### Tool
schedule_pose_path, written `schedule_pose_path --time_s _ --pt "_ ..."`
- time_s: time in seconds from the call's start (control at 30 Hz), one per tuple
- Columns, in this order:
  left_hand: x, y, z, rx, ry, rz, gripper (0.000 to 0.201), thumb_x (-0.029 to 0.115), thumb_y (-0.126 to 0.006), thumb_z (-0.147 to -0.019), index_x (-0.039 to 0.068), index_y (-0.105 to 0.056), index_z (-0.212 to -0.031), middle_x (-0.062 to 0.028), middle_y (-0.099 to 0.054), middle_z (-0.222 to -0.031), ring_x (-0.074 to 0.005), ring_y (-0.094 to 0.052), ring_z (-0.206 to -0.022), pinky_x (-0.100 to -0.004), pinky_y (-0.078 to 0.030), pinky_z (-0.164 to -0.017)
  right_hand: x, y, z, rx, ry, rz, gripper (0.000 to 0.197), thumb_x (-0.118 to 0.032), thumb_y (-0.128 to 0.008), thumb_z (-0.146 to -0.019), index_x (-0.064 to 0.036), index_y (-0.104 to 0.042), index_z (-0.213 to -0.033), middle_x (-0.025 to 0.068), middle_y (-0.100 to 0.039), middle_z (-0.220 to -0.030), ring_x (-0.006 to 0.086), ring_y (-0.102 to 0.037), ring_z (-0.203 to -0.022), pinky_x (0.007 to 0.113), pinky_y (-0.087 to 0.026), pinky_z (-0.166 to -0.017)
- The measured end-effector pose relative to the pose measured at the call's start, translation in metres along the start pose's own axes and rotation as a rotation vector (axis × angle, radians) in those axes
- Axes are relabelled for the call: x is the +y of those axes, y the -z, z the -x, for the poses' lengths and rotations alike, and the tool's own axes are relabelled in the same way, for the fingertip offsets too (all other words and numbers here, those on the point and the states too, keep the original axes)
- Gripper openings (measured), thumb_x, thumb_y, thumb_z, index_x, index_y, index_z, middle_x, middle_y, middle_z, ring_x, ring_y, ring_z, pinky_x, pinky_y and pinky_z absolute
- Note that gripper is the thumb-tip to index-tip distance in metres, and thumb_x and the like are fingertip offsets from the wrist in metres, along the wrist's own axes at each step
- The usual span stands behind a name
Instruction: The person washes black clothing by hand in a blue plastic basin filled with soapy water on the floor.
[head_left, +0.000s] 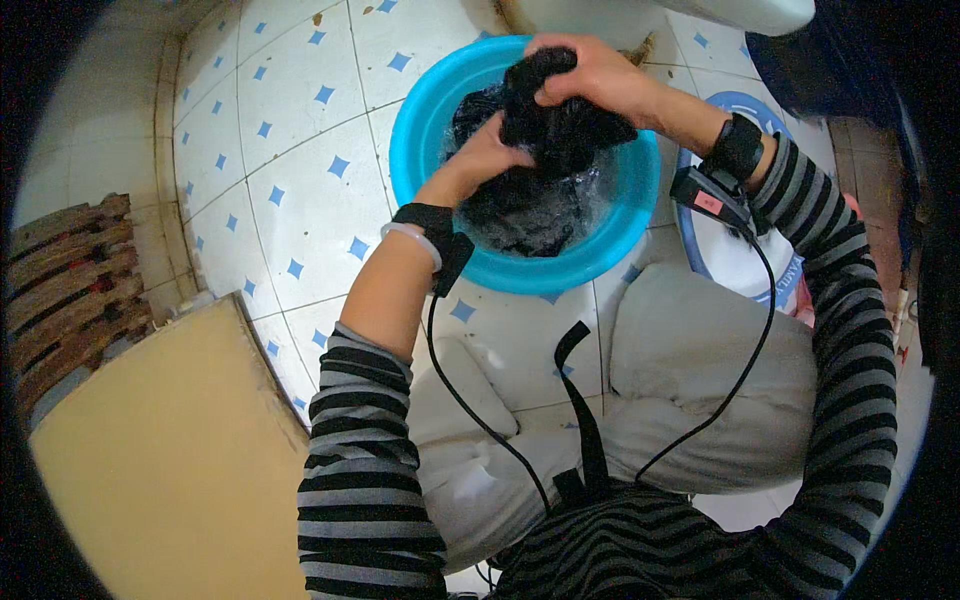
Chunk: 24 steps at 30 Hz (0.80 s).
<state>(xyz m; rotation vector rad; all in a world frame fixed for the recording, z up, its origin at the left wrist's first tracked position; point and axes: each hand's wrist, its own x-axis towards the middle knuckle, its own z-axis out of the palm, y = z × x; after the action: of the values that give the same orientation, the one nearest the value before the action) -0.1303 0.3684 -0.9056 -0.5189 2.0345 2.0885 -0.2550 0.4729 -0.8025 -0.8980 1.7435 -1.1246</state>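
Soaked black cloth, perhaps a garment, is bunched up between my hands over a round turquoise basin. The lower part of it lies in sudsy water inside the basin. My right hand grips the cloth from above near the far rim, its fingers curled around a fold. Lower and to the left, my left hand is closed on the same cloth, with the thumb pointing right and the other fingers partly hidden by the fabric. Its exact kind cannot be made out.
White tiles with blue diamonds cover the floor. A blue-and-white oval basin stands right of the turquoise one. Brown wooden slats and a yellowish panel are at left. Black cables run from both wrist devices.
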Motion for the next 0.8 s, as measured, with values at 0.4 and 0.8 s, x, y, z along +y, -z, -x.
schedule_pose_path --time_s 0.4,0.8 --pt "0.064 -0.026 0.000 0.286 -0.119 1.100 0.028 0.026 -0.032 -0.080 0.007 -0.048 -0.091 -0.0085 -0.051 -0.089 -0.0216 -0.048 -0.085 -0.0330 -0.039 -0.078 0.004 -0.039 0.023 0.400 0.602 0.587 0.028 -0.020 -0.054 -0.072 -0.0090 -0.049 -0.097 0.0103 -0.049 -0.087 0.0262 -0.051 -0.079 0.030 -0.041 -0.071" --pt "0.064 -0.021 0.008 0.388 0.031 0.220 0.025 0.020 -0.055 -0.075 -0.001 -0.052 -0.088 -0.0047 -0.053 -0.079 -0.0122 -0.046 -0.069 -0.0261 -0.038 -0.064 0.080 0.040 -0.009 0.360 0.205 0.813 0.033 -0.036 -0.040 -0.080 -0.0055 -0.049 -0.088 0.0177 -0.054 -0.076 0.0358 -0.051 -0.071 0.043 -0.040 -0.062"
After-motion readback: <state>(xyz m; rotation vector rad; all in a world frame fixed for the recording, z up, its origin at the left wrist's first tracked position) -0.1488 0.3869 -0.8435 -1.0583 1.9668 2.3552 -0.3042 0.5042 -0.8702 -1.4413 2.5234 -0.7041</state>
